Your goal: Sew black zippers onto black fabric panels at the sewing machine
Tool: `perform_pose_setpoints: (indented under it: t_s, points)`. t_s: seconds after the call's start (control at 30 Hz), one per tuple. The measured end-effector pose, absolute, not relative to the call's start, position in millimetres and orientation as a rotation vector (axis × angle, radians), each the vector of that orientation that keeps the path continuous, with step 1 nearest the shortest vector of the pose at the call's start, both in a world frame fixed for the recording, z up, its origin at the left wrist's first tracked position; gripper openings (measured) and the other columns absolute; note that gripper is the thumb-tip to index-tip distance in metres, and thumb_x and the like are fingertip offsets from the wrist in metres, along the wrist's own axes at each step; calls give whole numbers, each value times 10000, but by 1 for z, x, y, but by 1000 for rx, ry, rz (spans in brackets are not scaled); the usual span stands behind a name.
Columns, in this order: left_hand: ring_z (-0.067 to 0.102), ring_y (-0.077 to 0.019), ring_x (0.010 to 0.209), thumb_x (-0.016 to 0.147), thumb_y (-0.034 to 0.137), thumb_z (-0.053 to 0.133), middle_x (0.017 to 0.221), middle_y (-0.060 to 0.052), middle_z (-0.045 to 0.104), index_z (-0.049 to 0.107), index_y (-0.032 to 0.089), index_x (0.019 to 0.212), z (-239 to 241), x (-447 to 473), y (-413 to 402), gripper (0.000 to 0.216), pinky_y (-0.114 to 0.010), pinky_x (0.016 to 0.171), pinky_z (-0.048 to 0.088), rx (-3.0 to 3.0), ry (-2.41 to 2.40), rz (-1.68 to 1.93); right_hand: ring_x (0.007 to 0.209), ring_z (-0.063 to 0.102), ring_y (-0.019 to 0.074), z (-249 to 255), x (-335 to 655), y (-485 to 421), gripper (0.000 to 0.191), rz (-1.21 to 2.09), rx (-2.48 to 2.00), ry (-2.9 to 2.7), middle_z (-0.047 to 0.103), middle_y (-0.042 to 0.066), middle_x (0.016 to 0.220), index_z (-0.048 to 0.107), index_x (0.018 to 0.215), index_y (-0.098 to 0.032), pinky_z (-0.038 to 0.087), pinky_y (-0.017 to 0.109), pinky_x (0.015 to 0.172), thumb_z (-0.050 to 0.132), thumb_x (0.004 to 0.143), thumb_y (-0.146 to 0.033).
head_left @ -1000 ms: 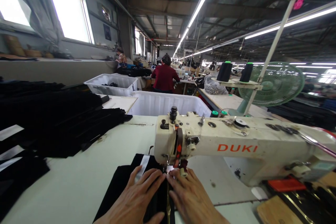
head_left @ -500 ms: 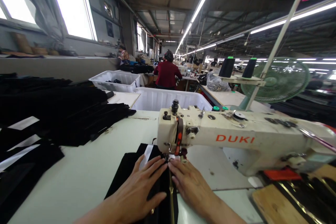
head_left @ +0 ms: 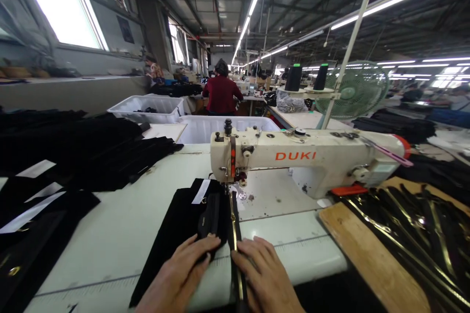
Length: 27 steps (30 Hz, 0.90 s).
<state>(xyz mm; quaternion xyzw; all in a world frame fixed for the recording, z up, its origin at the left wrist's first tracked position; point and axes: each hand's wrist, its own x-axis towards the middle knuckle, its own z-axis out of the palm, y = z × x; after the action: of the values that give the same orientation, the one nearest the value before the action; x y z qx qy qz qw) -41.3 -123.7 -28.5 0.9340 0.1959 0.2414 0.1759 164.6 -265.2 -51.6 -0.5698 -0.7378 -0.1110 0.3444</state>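
- At the near edge of the table [head_left: 110,249], held the left hand [head_left: 179,276] flat and open on the black fabric panel [head_left: 172,230], fingers spread, gripping nothing.
- Held the right hand [head_left: 266,281] just beside it, likewise open and palm down, fingertips against the zipper [head_left: 233,220] with its gold teeth.
- Found panel and zipper running straight from the hands up to the presser foot [head_left: 232,185] of the DUKI sewing machine [head_left: 293,154], with a white label [head_left: 201,191] lying on the panel near the foot.
- Judged best done with light, even pressure from both palms, zipper tape parallel to the panel edge, fingertips well back from the needle.
- Saw more black pieces [head_left: 91,151] stacked to the left and spare zippers [head_left: 411,234] on a wooden board [head_left: 352,239] to the right.
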Motion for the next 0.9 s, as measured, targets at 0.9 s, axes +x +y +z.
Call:
perform_pose_setpoints:
  t_s: [0.9]
  points:
    - [356, -189, 1422, 760, -47, 395, 1442, -72, 539, 528, 77, 1360, -20, -35, -147, 627, -383, 1198, 191, 3286, 141, 758, 716, 547, 203, -48, 145, -262, 364, -490, -1401, -1914, 619, 56, 769, 652, 1014, -94, 439, 321, 667, 299, 1075, -157]
